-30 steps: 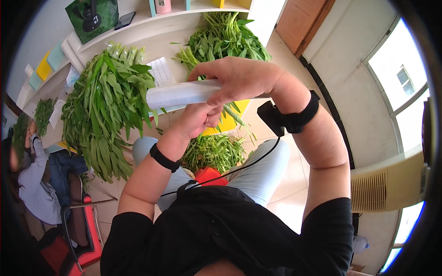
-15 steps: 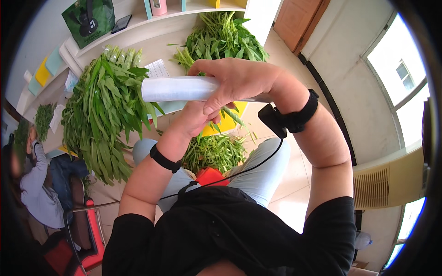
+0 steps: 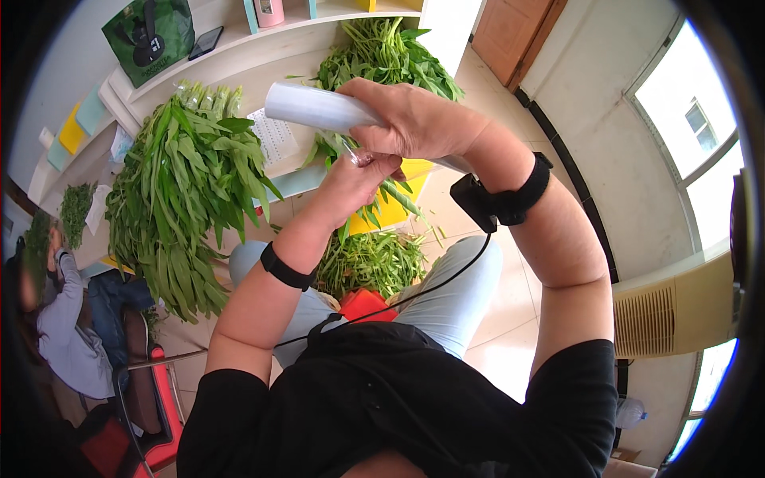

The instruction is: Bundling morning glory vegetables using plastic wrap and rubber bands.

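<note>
My right hand [image 3: 422,119] grips a roll of clear plastic film [image 3: 307,107], holding it tilted above my left hand [image 3: 358,183]. My left hand is closed on some leafy greens [image 3: 370,213], with a crinkled strip of film [image 3: 355,150] at its fingers; much of what it holds is hidden. A large pile of greens [image 3: 175,199], tied at the stalk ends, hangs over the desk edge at left. Another heap [image 3: 382,56] lies at the back of the desk beside a printed sheet [image 3: 271,135]. Loose stems [image 3: 362,263] fill the space between my knees, above a red object [image 3: 366,305].
A shelf holds a green bag [image 3: 147,44], a phone [image 3: 205,43] and a pink item [image 3: 269,12]. At left a seated person in a lilac sleeve [image 3: 64,319] handles greens near a red chair [image 3: 159,414]. A beige appliance [image 3: 669,319] stands at right.
Both hands and the roll have risen. The roll's left end now tilts upward, and crinkled film shows between the roll and my left hand.
</note>
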`<action>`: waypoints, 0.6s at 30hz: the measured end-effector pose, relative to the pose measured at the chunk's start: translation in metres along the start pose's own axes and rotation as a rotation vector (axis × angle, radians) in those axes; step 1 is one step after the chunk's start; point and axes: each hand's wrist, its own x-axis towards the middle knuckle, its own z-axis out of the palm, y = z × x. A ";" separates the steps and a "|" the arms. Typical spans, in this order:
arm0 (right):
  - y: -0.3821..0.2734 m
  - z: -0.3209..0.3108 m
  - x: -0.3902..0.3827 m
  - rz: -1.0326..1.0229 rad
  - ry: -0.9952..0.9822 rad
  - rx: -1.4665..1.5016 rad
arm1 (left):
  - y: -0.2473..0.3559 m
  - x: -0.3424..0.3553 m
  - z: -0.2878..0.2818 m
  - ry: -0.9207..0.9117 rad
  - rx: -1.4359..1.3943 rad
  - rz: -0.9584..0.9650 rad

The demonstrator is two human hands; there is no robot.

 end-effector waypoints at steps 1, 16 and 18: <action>0.002 0.001 -0.001 0.004 0.027 0.015 | -0.001 0.001 -0.002 -0.027 0.013 -0.038; 0.020 0.023 -0.013 0.099 0.158 0.084 | -0.007 -0.010 0.003 -0.201 0.085 0.090; 0.021 0.026 -0.014 0.096 0.192 0.078 | -0.006 -0.011 0.004 -0.205 0.094 0.100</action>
